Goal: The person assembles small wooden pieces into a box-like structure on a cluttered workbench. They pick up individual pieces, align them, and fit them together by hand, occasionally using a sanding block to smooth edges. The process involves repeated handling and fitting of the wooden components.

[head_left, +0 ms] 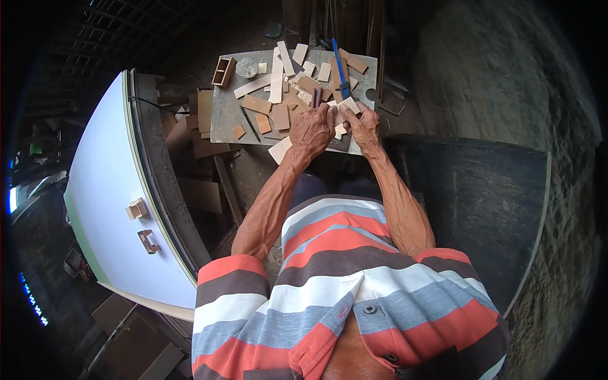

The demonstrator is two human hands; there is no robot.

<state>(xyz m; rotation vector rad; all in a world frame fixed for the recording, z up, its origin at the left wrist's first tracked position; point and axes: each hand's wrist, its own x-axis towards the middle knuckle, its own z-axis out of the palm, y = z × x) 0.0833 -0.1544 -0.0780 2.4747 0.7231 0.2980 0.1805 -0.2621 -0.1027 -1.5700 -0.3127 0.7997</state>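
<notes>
Above the near edge of a small worktable, my two hands are close together. My right hand pinches a small pale wood block between thumb and fingers. Just beside it, my left hand is closed, its thumb toward the block. Two short dark reddish-brown prongs stick up past the left fingers; whether that hand grips them or they lie behind it, I cannot tell. Around the hands lie thin wood pieces, among them a long pale strip and a brown rectangle. A blue-handled tool lies beyond the right hand.
A small divided wooden box and a round, cloudy container sit at the table's far left. To the left, a white panel carries two small wooden assemblies. A dark board stands at right, beside a rough wall.
</notes>
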